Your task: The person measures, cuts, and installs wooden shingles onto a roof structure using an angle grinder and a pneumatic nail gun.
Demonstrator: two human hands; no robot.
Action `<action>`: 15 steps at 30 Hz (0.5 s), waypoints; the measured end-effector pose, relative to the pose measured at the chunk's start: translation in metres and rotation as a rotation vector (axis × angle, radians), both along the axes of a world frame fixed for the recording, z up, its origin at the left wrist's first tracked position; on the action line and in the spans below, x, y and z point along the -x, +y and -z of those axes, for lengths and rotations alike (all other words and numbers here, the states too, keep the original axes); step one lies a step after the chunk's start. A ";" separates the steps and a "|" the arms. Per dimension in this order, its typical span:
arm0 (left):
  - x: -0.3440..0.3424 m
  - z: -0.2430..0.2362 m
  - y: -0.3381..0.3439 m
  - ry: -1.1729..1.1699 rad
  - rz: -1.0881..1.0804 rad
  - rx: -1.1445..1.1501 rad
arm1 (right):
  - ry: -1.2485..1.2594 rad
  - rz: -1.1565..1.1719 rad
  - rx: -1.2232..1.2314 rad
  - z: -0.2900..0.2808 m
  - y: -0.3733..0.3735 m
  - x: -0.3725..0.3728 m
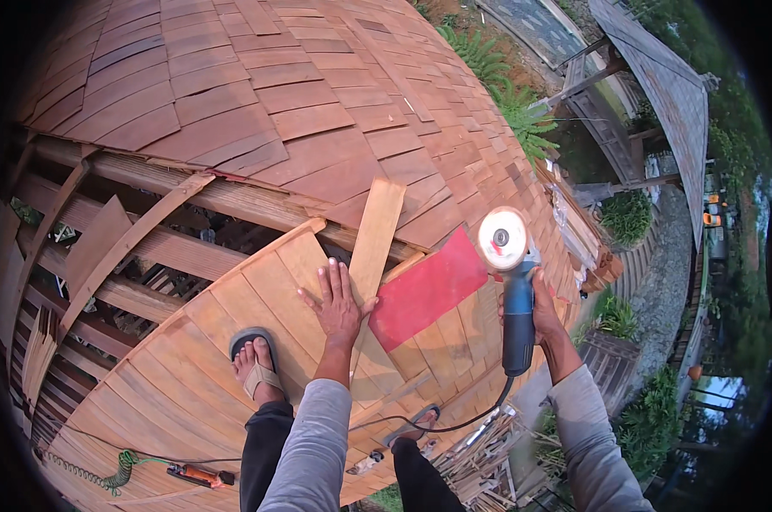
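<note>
My left hand [339, 303] lies flat with its fingers spread on the light new wooden shingles [215, 333]. Its thumb reaches the edge of a loose narrow shingle [377, 230], which slants up over the old reddish shingles. Right of that, a red sheet [424, 294] lies on the wood. Wrapped around the blue and black body of an angle grinder [518, 324] is my right hand [546, 309]. The grinder's pale round disc [491, 243] points away from me, above the roof. Whether the disc spins I cannot tell.
Open battens [173, 243] with gaps lie to the left. An orange and black air tool [200, 474] with a green coiled hose [117, 478] rests at lower left. The grinder's black cord [454, 429] runs between my legs. Wood scraps [480, 465] are piled below the roof edge.
</note>
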State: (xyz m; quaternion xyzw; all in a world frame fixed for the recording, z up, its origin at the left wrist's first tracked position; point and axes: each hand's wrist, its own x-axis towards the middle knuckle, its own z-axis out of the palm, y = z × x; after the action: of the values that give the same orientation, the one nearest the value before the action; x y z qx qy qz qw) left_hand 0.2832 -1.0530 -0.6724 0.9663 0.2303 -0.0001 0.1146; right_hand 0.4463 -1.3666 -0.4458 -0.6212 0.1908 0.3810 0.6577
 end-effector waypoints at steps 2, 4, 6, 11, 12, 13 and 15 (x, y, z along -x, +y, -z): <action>-0.002 0.000 -0.004 0.016 -0.005 0.029 | -0.077 -0.259 0.127 0.002 0.020 -0.043; -0.003 -0.001 -0.004 0.096 -0.021 0.060 | -0.106 -0.439 0.219 0.008 0.043 -0.069; -0.005 -0.005 -0.003 0.152 -0.034 0.096 | -0.115 -0.543 0.284 0.015 0.070 -0.084; -0.023 -0.033 -0.015 0.293 -0.086 0.311 | -0.157 -0.597 0.322 0.034 0.095 -0.104; -0.024 -0.033 -0.015 0.276 -0.101 0.343 | -0.163 -0.605 0.332 0.034 0.099 -0.107; -0.023 -0.032 -0.015 0.258 -0.116 0.375 | -0.162 -0.605 0.341 0.035 0.103 -0.108; -0.023 -0.030 -0.015 0.242 -0.133 0.401 | -0.160 -0.599 0.360 0.039 0.108 -0.108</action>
State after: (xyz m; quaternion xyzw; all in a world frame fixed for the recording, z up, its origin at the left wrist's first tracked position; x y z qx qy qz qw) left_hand 0.3063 -1.0682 -0.6422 0.8999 0.3010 -0.1538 0.2757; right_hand 0.5542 -1.2586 -0.4851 -0.7834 0.0120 0.4673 0.4095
